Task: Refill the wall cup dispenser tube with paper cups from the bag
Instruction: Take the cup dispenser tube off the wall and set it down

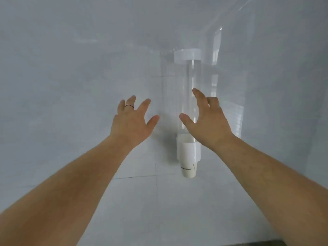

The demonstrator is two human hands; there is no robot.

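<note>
Hands hover spread and empty, left hand [132, 121] at nine o'clock, right hand [205, 121] at three, before the wall-mounted dispenser tube [190, 82]. Clear, stiff, probably slick and light plastic; its white cap [187, 54] at twelve seems the handhold.

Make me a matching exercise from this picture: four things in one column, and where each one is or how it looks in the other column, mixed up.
Column 1
1. top cap
2. paper cup
3. left hand
4. right hand

Column 2
A. sticks out below the white base
B. spread open, wears a ring, left of the dispenser
C. white, sits on the upper end of the clear tube
D. spread open in front of the tube, holding nothing

Pairs: 1-C, 2-A, 3-B, 4-D
</note>
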